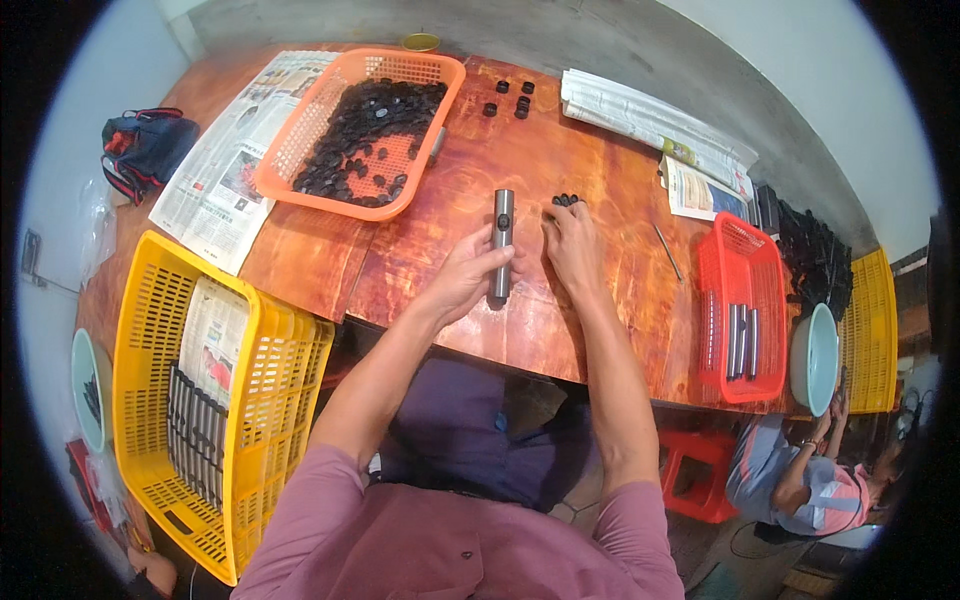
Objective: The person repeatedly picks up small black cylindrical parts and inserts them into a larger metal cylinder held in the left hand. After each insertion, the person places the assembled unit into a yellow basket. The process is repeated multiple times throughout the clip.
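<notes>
My left hand (474, 272) is wrapped round a grey metal tube (502, 240) and holds it upright in the picture over the table. On the tube's upper half sits a round black piece (504, 221). My right hand (573, 240) is just right of the tube, its fingers bent down and drawn together at a small cluster of black round caps (565, 200). Whatever those fingertips pinch is hidden. An orange basket (275, 170) at the back left contains many similar black caps. Several more caps (523, 103) stand on the tabletop near the wall.
The wooden table (430, 270) carries a thin metal rod (667, 252), a newspaper (215, 190) and a rolled paper bundle (650, 120). A red basket (709, 300) at right holds several tubes. Left of me, a yellow crate (245, 480) holds more tubes. Another person (800, 480) sits at far right.
</notes>
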Motion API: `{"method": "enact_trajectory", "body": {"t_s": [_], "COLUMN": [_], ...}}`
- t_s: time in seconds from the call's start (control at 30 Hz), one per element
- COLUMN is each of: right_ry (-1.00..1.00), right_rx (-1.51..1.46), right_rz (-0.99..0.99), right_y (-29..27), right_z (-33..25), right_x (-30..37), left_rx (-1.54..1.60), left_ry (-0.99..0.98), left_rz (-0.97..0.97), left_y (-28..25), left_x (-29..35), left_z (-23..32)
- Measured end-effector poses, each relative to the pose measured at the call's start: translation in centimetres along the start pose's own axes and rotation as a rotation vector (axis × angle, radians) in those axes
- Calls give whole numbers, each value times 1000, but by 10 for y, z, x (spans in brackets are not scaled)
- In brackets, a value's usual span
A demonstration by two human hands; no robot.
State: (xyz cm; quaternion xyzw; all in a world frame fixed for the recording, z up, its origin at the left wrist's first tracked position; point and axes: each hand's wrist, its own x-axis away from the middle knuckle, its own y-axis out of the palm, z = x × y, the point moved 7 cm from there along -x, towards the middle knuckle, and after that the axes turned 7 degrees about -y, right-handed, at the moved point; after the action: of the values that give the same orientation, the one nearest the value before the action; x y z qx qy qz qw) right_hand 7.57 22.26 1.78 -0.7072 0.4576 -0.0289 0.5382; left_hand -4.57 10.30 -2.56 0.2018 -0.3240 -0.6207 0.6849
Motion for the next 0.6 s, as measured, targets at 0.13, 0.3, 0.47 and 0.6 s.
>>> {"method": "enact_trajectory", "body": {"t_s": [0.13,0.3,0.47,0.6], "right_ry": [-19,290,228,234], "right_rx": [-14,-449,-214,-203], "right_rz": [-48,-35,-71,-31], "right_y": [-4,3,-4,-7], "right_z": [-1,18,12,23], "right_x": [9,20,18,21], "left_rx": [6,17,-7,-10], "left_ry": [-1,-13,-11,-16], "left_rz": [4,-18,-12,-18], "left_y": [-3,4,2,3], "left_x": [0,2,2,-1], "left_z": [-4,-1,0,-4]}}
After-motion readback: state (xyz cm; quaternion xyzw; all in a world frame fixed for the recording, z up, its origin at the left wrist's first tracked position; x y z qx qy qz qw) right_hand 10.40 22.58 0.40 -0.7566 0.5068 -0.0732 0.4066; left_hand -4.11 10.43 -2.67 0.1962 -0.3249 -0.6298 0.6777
